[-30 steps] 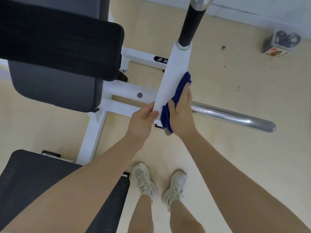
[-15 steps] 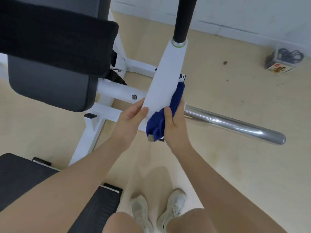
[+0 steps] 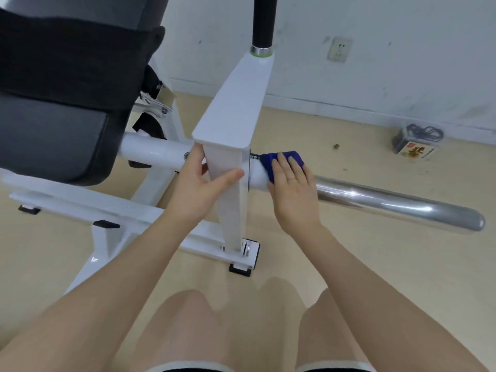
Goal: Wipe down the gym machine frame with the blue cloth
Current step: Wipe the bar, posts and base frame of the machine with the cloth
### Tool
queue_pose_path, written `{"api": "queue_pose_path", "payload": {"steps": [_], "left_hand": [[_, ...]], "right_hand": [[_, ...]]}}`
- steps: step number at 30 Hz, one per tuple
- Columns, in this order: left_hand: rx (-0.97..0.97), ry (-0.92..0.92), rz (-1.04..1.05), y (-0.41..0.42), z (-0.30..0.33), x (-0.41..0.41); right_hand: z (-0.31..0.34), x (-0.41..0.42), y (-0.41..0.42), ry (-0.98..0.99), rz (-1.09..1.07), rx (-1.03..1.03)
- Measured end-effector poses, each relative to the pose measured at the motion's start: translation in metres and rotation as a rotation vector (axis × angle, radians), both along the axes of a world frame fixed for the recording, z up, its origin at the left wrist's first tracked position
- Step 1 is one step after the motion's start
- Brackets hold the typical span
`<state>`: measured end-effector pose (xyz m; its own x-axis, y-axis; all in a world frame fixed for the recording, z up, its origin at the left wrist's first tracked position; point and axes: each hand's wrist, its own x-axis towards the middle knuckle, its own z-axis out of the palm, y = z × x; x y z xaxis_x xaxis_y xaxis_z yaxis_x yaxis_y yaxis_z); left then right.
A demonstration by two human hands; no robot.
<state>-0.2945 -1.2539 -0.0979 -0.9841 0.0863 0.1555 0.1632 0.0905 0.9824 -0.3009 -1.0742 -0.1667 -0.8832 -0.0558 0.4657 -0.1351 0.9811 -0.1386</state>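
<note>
The white gym machine frame (image 3: 233, 108) rises as a flat upright arm with a black handle on top. A white round crossbar (image 3: 153, 154) passes behind it and continues right as a chrome bar (image 3: 397, 205). My left hand (image 3: 198, 183) grips the narrow front edge of the white upright. My right hand (image 3: 292, 189) presses the blue cloth (image 3: 279, 161) onto the white end of the crossbar, just right of the upright. Most of the cloth lies hidden under my fingers.
Dark padded cushions (image 3: 53, 103) fill the left. The frame's white base rails (image 3: 112, 210) with black feet run across the wooden floor. A small box with cables (image 3: 416, 143) stands by the white wall at the right. My bent knees are at the bottom.
I have dropped lower, knees now in view. My right hand carried the cloth off the upright arm's side onto the crossbar at its right. My left hand stayed on the upright.
</note>
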Motion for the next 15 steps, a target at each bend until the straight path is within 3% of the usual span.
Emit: {"api": "queue_pose_path", "payload": {"steps": [4, 6, 9, 12, 15], "left_hand": [[-0.003, 0.025, 0.009, 0.001, 0.001, 0.001], [0.005, -0.002, -0.004, -0.001, 0.004, 0.002], [0.026, -0.013, -0.042, -0.002, 0.002, 0.001], [0.035, 0.003, -0.087, -0.004, -0.003, 0.0], [-0.003, 0.008, -0.107, -0.007, 0.0, -0.001]], "right_hand": [[-0.013, 0.015, 0.021, -0.022, 0.086, 0.173], [-0.015, 0.027, 0.045, -0.02, 0.019, 0.186], [-0.005, 0.031, 0.042, -0.021, -0.112, -0.024], [0.009, 0.007, -0.008, -0.017, 0.043, -0.25], [0.007, 0.0, -0.033, -0.009, 0.12, -0.075]]}}
